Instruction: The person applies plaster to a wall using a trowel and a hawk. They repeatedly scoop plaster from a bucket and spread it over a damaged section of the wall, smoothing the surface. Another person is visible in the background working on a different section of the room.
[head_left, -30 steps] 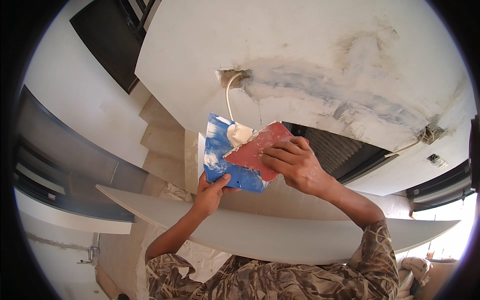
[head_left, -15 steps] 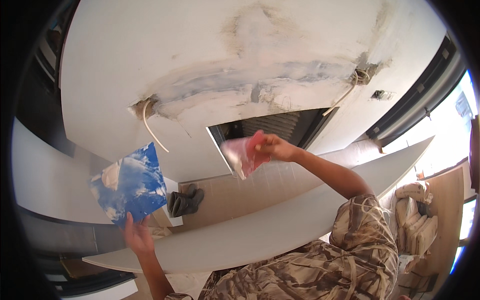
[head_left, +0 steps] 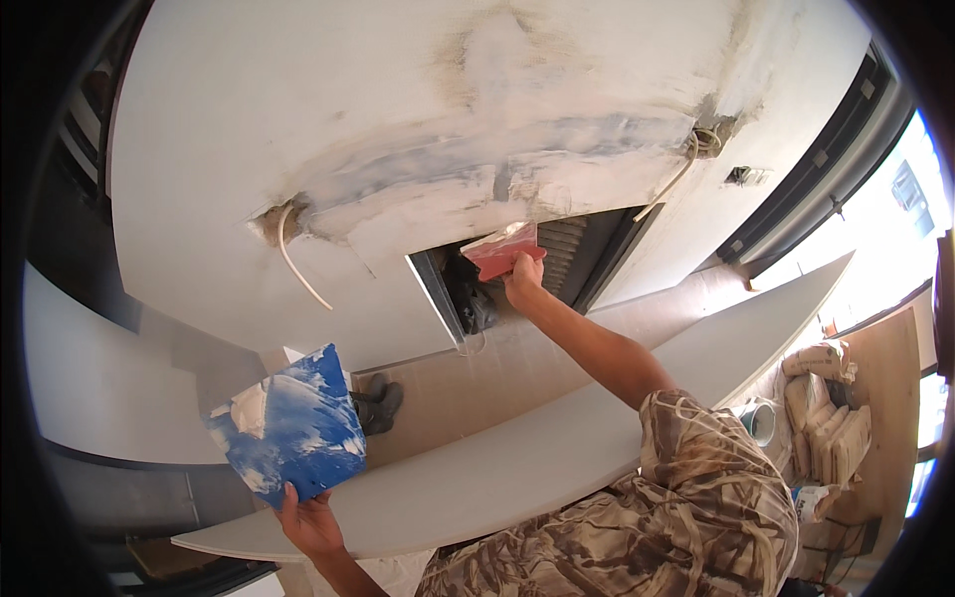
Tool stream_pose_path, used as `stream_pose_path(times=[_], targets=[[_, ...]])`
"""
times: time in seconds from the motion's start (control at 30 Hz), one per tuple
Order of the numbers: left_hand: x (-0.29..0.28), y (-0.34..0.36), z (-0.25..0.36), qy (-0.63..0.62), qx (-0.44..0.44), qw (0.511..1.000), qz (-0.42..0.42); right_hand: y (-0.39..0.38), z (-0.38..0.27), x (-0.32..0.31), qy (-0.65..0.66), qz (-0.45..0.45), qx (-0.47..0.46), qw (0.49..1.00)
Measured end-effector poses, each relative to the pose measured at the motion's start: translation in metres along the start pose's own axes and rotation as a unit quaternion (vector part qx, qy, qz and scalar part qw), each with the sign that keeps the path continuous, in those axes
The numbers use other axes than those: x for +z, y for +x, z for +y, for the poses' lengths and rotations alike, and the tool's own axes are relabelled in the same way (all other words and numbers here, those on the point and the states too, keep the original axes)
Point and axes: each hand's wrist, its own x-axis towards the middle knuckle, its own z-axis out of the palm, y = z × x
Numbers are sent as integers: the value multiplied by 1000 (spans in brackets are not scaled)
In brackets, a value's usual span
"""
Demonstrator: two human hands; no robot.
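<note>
My left hand (head_left: 311, 521) grips the lower edge of a blue plasterer's board (head_left: 303, 438), which is tilted and smeared white. A lump of plaster (head_left: 251, 410) sits near its far left side. In my right hand (head_left: 524, 281) is a red plastic spreader (head_left: 509, 261) with plaster along its far edge. The spreader is just below the patched wall (head_left: 438, 169), in front of the upper part of a dark opening (head_left: 557, 264); whether it touches the wall I cannot tell. Grey filler runs across the wall above it.
Cables hang from a left wall hole (head_left: 279, 221) and a right wall hole (head_left: 708, 141). A long pale board (head_left: 497, 453) crosses in front of my body. Dark boots (head_left: 378, 403) stand beyond it. Paper sacks (head_left: 826, 423) and a bucket (head_left: 759, 423) are at right.
My right hand has raised the spreader toward the wall above the opening, turning its plastered edge upward. The blue board in my left hand has shifted right and nearer to me.
</note>
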Motion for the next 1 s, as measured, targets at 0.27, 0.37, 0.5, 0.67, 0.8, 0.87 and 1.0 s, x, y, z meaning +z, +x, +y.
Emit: stream_pose_path(times=[0.27, 0.37, 0.5, 0.67, 0.8, 0.87, 1.0], targets=[[-8, 13, -11, -15, -33, 999, 22, 70, -45, 98, -21, 31, 71, 997], [-11, 16, -2, -10, -32, 999, 17, 23, -94, 166, 0, -60, 74, 995], [-13, 14, 2, -20, -35, 999, 20, -43, -107, 141, 4, -140, -7, 990], [-15, 17, -5, -16, -26, 999, 30, -20, -23, 29, -52, -11, -1, 999], [-13, 15, -5, -17, -30, 999, 38, 17, 23, -6, -75, 65, 1, 995], [-17, 17, -6, -15, -37, 999, 30, 26, 33, -4, -52, 86, -9, 995], [-13, 15, -2, 2, -25, 999, 34, 32, 33, 13, -10, 62, -5, 998]])
